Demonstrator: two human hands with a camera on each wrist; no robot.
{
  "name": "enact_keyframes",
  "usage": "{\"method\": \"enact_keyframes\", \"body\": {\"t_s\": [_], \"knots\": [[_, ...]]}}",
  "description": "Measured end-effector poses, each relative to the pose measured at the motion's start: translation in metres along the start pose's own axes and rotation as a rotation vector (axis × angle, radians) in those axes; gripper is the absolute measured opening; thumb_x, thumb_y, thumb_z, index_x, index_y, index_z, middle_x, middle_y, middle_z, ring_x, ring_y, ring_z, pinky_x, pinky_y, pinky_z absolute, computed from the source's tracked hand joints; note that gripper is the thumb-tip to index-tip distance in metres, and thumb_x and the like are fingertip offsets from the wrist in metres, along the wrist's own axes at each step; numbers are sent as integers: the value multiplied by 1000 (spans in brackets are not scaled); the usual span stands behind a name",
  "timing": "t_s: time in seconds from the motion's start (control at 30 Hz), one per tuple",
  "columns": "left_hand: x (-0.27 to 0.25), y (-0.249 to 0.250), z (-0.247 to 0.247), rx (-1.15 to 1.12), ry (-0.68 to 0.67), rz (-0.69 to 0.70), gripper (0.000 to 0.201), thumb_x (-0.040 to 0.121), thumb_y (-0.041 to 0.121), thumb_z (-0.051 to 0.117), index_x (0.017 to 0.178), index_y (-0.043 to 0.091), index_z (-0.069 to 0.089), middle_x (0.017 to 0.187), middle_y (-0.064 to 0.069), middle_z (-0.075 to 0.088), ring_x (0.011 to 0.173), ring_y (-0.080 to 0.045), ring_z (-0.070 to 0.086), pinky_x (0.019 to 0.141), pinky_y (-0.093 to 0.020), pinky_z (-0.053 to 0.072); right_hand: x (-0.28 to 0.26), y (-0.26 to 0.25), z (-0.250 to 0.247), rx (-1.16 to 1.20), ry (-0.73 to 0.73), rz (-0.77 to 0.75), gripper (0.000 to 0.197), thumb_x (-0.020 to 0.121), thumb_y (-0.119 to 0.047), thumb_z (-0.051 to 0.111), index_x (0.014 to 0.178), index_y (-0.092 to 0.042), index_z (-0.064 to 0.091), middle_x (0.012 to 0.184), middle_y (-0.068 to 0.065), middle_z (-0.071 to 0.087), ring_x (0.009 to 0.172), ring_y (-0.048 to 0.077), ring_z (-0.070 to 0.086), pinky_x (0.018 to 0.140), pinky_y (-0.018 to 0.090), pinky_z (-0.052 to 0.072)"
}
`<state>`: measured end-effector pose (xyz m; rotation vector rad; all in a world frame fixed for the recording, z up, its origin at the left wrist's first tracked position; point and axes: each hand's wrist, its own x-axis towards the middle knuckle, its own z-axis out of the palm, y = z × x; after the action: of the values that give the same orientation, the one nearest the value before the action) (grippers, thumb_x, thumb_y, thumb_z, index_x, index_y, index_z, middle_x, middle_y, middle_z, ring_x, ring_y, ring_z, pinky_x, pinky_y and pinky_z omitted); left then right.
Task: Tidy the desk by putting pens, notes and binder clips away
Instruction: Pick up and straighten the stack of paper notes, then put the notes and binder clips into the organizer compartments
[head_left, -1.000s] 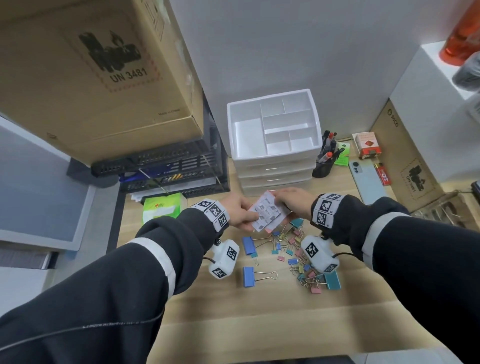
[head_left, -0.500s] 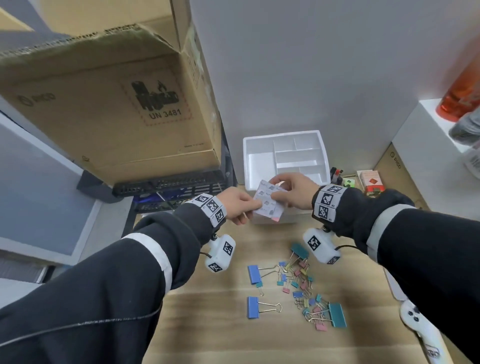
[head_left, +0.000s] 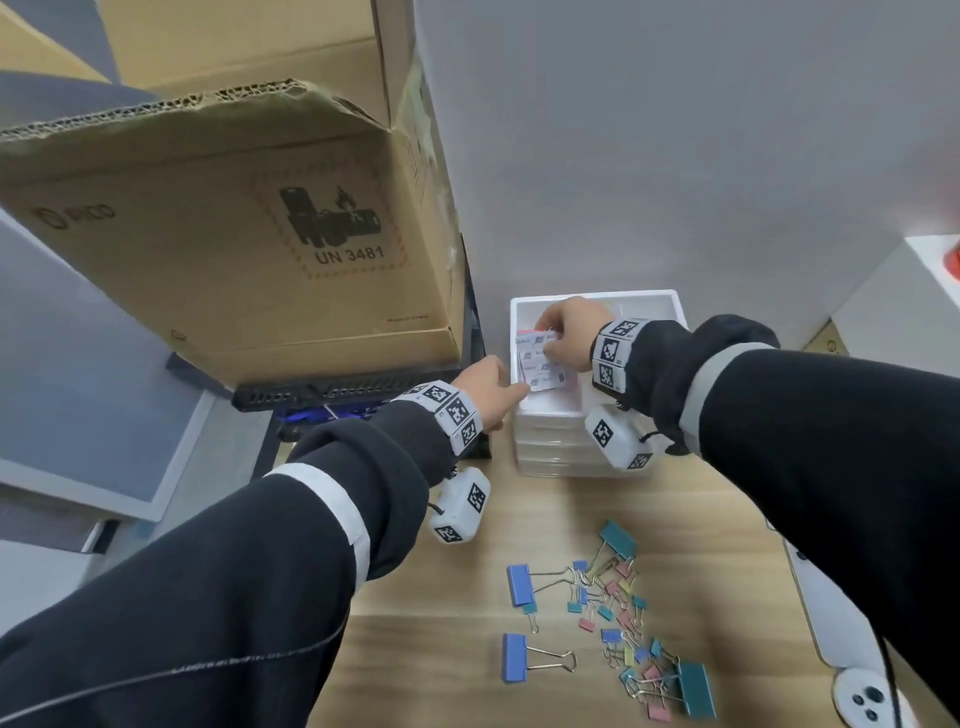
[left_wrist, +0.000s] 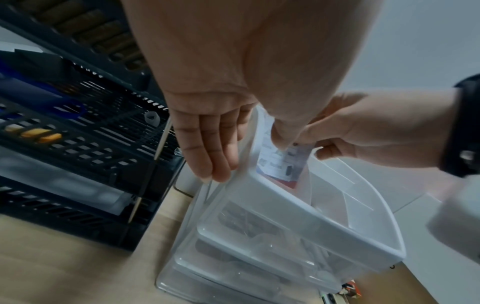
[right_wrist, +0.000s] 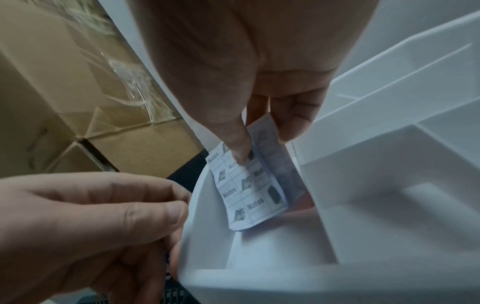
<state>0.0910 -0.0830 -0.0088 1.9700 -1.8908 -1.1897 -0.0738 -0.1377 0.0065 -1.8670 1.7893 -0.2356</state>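
A pad of notes (head_left: 540, 364) in a white wrapper printed "Notes" hangs upright in the left compartment of the white desk organizer (head_left: 649, 301). My right hand (head_left: 566, 332) pinches its top edge between thumb and fingers (right_wrist: 233, 148). The pad (right_wrist: 249, 193) is partly below the rim, above the compartment floor. My left hand (head_left: 493, 395) holds nothing; its straight fingers (left_wrist: 213, 156) lie against the organizer's (left_wrist: 337, 232) outer left wall. Several coloured binder clips (head_left: 613, 613) lie scattered on the desk near me. No pens are in view.
A large cardboard box (head_left: 249, 234) sits on a black mesh tray rack (head_left: 343, 387) just left of the organizer. A white controller (head_left: 862, 696) lies at the desk's right edge. Bare wooden desk (head_left: 441, 649) lies left of the clips. Clear drawers (left_wrist: 259, 257) stack under the organizer's top tray.
Both hands carried the notes from above the clips up to the organizer. My left hand has let go and moved to the organizer's side; the right lowers the pad into the compartment.
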Motion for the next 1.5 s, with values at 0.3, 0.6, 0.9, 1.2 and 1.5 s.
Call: {"method": "enact_keyframes", "body": {"t_s": [0.3,0.6,0.9,1.2,1.5], "knots": [[19,3,6,41,-32,-33,12,100,22,47,91,15,44,85,-11,62,55,-21,60,55,-31,50,28,6,4,-456,83,-142,47,74,-9,74,119,-19,63,118,4,61,116,27,54,80,32,44],[16,18,7,112,-56,-66,9,101,16,41,100,8,45,82,-13,59,55,-26,61,43,-27,47,19,8,22,-698,-71,-197,22,81,-40,66,100,-31,71,105,-7,64,104,22,60,91,38,36],[4,26,3,1,-82,-149,13,97,9,43,84,7,46,92,-30,72,68,-42,73,71,-53,63,12,0,31,-647,-12,-110,9,85,-15,57,90,-20,62,93,-1,52,99,25,59,87,38,29],[-15,8,4,66,-248,-326,41,92,38,60,99,-2,53,79,-24,74,68,-39,74,77,-53,62,-19,7,22,-408,61,-282,27,89,-24,53,112,-16,64,114,6,59,110,30,55,94,40,43],[-43,-21,38,307,-269,-292,25,100,26,54,97,1,52,102,-23,72,71,-34,67,77,-44,60,-88,22,35,-317,0,-453,20,88,-28,52,103,-22,64,83,-7,66,78,21,58,72,32,49]]}}
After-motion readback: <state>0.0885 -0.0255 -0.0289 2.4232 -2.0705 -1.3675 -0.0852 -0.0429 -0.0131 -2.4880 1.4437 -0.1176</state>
